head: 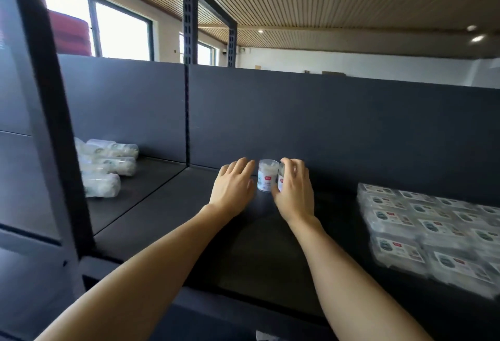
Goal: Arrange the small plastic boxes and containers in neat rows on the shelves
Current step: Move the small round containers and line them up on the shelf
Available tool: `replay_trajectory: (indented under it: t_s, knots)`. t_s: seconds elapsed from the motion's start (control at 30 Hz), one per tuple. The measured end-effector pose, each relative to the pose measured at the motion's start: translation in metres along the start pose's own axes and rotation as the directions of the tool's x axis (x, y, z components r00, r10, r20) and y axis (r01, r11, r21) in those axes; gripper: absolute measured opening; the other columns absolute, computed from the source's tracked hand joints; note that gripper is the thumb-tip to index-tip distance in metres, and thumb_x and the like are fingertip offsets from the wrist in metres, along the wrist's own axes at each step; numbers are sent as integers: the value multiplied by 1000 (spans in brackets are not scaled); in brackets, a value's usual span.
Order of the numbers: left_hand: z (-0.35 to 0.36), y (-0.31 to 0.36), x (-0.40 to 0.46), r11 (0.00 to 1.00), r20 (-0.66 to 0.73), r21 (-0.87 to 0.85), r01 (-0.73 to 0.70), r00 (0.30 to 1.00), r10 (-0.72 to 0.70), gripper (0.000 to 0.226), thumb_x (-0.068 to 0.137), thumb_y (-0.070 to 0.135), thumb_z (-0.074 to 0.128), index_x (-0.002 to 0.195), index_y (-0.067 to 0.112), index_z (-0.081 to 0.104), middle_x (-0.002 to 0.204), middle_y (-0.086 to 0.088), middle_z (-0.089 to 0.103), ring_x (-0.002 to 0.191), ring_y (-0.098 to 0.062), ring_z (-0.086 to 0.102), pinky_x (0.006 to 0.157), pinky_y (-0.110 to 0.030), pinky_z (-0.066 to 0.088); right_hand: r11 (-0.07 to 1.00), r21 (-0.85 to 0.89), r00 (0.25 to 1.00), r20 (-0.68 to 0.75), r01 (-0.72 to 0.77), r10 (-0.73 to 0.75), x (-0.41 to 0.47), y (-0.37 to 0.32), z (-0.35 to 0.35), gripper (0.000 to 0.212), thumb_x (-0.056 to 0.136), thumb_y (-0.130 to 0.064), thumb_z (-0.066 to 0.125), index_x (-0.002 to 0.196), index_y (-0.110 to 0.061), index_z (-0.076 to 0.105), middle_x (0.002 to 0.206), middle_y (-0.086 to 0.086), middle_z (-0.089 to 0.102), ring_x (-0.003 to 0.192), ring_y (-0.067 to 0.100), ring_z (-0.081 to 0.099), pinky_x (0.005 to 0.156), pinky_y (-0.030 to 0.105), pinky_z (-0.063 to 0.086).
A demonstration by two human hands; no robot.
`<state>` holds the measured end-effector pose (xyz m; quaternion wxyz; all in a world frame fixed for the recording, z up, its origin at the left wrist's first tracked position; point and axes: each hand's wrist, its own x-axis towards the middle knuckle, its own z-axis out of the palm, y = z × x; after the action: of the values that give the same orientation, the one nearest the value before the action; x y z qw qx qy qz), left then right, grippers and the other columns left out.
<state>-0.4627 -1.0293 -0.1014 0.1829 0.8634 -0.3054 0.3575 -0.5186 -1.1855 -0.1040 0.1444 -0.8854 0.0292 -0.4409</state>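
Clear plastic, white inside: two small round containers stand upright on the dark shelf [167, 221], close to its back wall and well in from the front edge. The first container [267, 175] stands free between my hands. The second container [282, 180] touches it on the right side and sits within my right hand [293, 194], whose fingers curl over its top and far side. My left hand [234, 188] lies just left of the free container, fingers straight and together, palm down, holding nothing; whether it touches the container I cannot tell. Both containers have their long axis vertical. A block of flat boxes [433, 235] fills the shelf's right end in rows; loose bottles [108, 167] lie on their sides in the left bay. Judgement: the pair needs squaring against the back wall, and my left hand is the nearer to the free one.
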Motion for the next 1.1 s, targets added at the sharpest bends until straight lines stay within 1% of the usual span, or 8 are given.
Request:
replay_trajectory:
  t_s: [0.13, 0.27, 0.4, 0.5, 0.67, 0.87, 1.0, 1.1]
  knots:
    - [-35, -9, -22, 999, 77, 44, 10, 997, -13, 48, 90, 20, 56, 137, 14, 47, 133, -5, 53, 119, -28, 53, 98, -39, 42, 992, 7, 986, 103, 129, -129, -8, -25, -10, 62, 80, -12, 76, 137, -12, 49, 135, 7, 49, 124, 28, 50, 94, 42, 53]
    - [-80, -16, -42, 997, 110, 8, 72, 991, -72, 47, 91, 20, 51, 137, 17, 43, 135, -3, 50, 118, -28, 51, 94, -40, 44, 993, 3, 961, 252, 118, -115, -28, -66, -23, 66, 88, -19, 71, 146, -18, 40, 148, 0, 41, 137, 22, 40, 108, 37, 41]
    - [-125, -24, -77, 991, 153, -57, 121, 982, -112, 47, 90, 19, 52, 136, 17, 43, 130, -5, 53, 118, -30, 52, 90, -41, 46, 993, 13, 960, 252, 121, -120, -54, -113, -45, 61, 87, -20, 70, 142, -21, 43, 143, -2, 42, 132, 24, 46, 98, 46, 49]
    - [-159, -35, -116, 986, 195, -107, 128, 975, -106, 50, 88, 17, 53, 136, 19, 42, 128, -5, 54, 116, -31, 54, 88, -42, 47, 995, -27, 966, 241, 101, -91, -80, -157, -63, 58, 89, -19, 69, 141, -21, 44, 141, -1, 42, 125, 23, 49, 90, 40, 51]
    - [-220, -64, -183, 981, 242, -174, 86, 969, -42, 53, 90, 18, 50, 142, 21, 40, 134, -2, 51, 119, -26, 52, 87, -42, 50, 993, -6, 956, 274, 114, -108, -129, -235, -74, 53, 88, -16, 68, 137, -18, 47, 135, 2, 43, 120, 26, 51, 82, 41, 52]
    - [-282, -122, -247, 977, 240, -196, 87, 970, -38, 43, 87, 21, 52, 129, 30, 50, 122, 4, 56, 110, -21, 56, 83, -43, 52, 983, 100, 940, 290, 156, -179, -167, -333, -64, 40, 91, -11, 63, 128, -16, 50, 128, 2, 44, 111, 25, 53, 70, 32, 45]
    - [-316, -175, -271, 979, 195, -120, 167, 970, -142, 48, 88, 17, 57, 135, 23, 49, 131, -1, 55, 118, -24, 54, 90, -42, 50, 961, 184, 921, 292, 208, -256, -176, -386, -47, 40, 93, -8, 59, 131, -16, 49, 130, 2, 45, 115, 23, 51, 75, 37, 51]
    - [-333, -208, -277, 976, 140, -76, 205, 971, -193, 47, 88, 18, 58, 135, 21, 50, 129, -3, 56, 121, -26, 50, 92, -40, 48, 956, 179, 906, 319, 233, -280, -175, -415, -28, 42, 94, -9, 58, 133, -17, 47, 133, 2, 43, 121, 23, 48, 84, 38, 52]
